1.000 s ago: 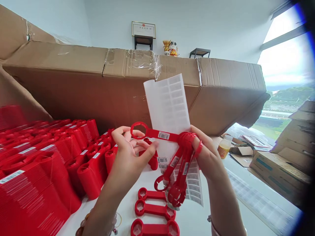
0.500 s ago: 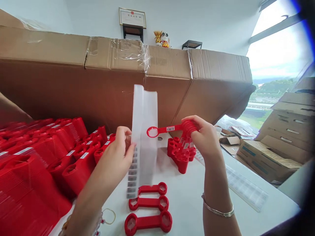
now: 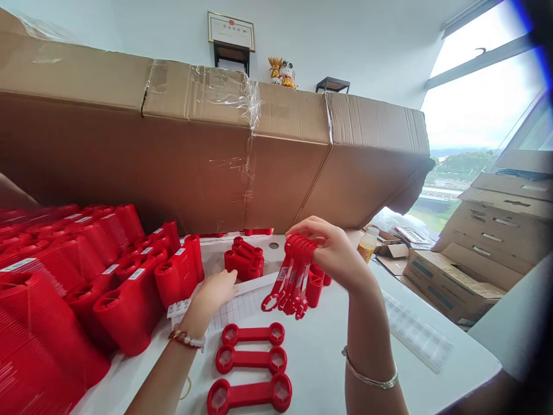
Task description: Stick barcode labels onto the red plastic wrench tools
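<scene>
A bundle of slim red plastic double-ringed tools is held in the air above a white table by the right hand. The fingers are curled narrowly around one end of the bundle, so that the pieces are pinched together and hang fanned downward, with small barcode labels visible along them. The left hand is open and laid palm down on a white sheet of barcode labels, which appears to be pinned flat by it at the near left of the table. Three loose red plastic dumbbell-shaped pieces are set in a tidy row just to the near side of the sheet, within easy reach. A small red heap of similar pieces lies farther away, while labelled red stacks are packed closely together on the left, seemingly to save space, before a long brown cardboard carton.
</scene>
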`<state>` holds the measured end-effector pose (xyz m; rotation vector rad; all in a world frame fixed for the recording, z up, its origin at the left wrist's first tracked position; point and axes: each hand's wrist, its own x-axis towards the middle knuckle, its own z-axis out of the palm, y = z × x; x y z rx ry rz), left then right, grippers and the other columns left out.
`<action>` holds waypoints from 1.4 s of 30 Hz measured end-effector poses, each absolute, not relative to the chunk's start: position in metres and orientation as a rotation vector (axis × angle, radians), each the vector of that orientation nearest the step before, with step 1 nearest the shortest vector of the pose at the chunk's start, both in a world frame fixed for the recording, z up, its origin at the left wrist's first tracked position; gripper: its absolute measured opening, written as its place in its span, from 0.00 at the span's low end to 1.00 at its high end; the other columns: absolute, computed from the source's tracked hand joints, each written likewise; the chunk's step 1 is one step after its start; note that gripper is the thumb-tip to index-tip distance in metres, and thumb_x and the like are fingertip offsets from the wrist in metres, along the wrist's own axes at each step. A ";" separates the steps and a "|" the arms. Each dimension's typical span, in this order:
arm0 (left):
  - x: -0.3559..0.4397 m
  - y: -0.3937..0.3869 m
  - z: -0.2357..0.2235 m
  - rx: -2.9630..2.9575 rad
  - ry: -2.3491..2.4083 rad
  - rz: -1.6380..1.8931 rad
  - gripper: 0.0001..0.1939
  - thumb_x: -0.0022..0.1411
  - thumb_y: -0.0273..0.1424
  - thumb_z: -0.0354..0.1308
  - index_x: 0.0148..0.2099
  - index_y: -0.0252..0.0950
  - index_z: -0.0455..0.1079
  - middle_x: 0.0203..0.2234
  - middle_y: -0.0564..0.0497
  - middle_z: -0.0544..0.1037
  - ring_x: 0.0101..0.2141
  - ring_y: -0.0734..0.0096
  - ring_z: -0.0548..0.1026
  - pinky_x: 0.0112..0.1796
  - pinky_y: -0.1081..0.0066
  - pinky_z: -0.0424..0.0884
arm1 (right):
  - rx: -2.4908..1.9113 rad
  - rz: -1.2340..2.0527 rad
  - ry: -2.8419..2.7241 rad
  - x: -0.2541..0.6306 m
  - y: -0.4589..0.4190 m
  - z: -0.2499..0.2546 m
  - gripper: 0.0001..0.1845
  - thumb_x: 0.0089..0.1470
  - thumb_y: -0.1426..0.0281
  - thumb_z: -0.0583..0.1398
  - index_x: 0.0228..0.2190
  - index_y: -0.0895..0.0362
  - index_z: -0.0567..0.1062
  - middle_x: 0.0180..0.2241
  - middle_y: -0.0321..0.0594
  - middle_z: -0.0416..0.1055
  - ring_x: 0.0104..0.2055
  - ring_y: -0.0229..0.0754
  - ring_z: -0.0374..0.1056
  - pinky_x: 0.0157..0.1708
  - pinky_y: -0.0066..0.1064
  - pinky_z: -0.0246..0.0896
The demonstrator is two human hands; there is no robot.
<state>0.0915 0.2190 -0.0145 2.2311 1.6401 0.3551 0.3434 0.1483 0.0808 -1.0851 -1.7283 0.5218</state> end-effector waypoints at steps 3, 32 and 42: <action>0.097 0.204 0.005 2.149 1.428 0.443 0.18 0.76 0.43 0.52 0.51 0.34 0.72 0.49 0.43 0.77 0.50 0.57 0.76 0.55 0.49 0.71 | -1.051 0.560 -1.783 0.335 0.148 0.081 0.15 0.52 0.79 0.60 0.36 0.52 0.83 0.41 0.38 0.75 0.38 0.41 0.73 0.34 0.32 0.70; 0.143 0.161 0.031 1.727 0.380 0.387 0.14 0.63 0.34 0.69 0.49 0.37 0.74 0.50 0.44 0.80 0.47 0.59 0.79 0.49 0.58 0.75 | -0.837 0.756 -1.663 0.322 0.134 0.088 0.04 0.56 0.70 0.68 0.35 0.55 0.79 0.33 0.36 0.77 0.33 0.38 0.72 0.29 0.27 0.65; 0.125 0.169 0.035 1.706 0.456 0.319 0.21 0.55 0.34 0.74 0.47 0.38 0.69 0.35 0.55 0.75 0.36 0.68 0.76 0.39 0.65 0.72 | -0.958 0.661 -1.587 0.338 0.139 0.087 0.10 0.54 0.69 0.69 0.31 0.54 0.72 0.31 0.34 0.73 0.31 0.39 0.69 0.29 0.29 0.65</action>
